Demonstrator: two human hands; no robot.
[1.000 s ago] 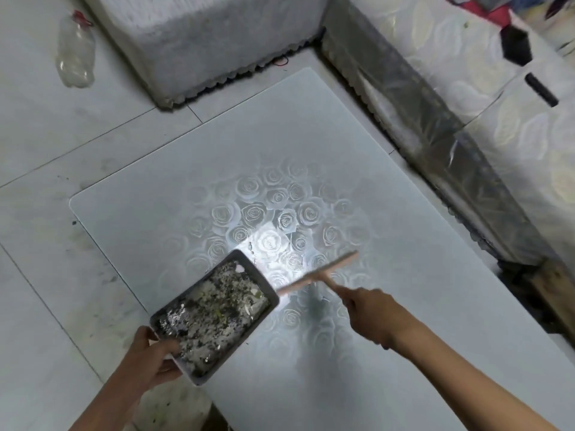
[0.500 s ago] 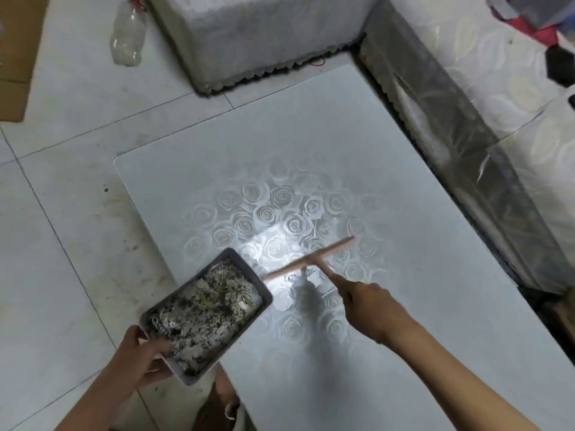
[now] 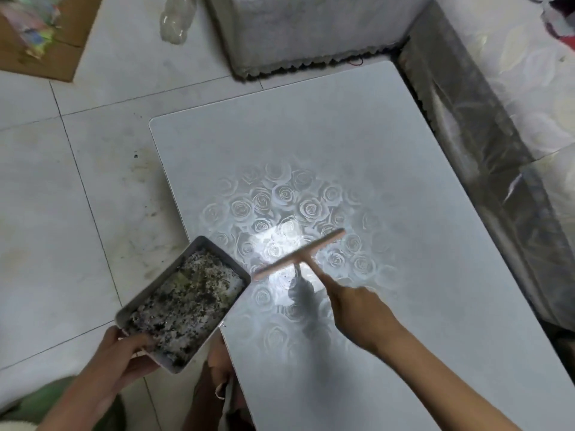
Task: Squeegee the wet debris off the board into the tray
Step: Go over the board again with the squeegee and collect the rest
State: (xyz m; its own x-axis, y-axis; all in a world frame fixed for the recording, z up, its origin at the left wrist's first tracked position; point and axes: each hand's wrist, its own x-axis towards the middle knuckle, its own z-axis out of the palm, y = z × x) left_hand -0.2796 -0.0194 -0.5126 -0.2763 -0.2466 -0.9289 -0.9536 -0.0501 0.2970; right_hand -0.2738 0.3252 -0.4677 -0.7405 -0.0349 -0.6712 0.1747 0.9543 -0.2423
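The tray (image 3: 159,278) is held in the left grip (image 3: 124,353) at the board's (image 3: 342,144) 8 o'clock edge. The squeegee (image 3: 298,255), held in the right grip (image 3: 357,309), should be swept there next.

Left forearm (image 3: 77,399) enters from the lower left. The left hand (image 3: 124,353) grips the near corner of the tray (image 3: 205,241), thumb over the rim and fingers curled beneath. Right forearm (image 3: 451,377), bare, reaches in from the lower right. The right hand (image 3: 357,309) holds the squeegee (image 3: 299,254) by its handle, index finger extended along it, remaining fingers curled; detail motion-blurred.
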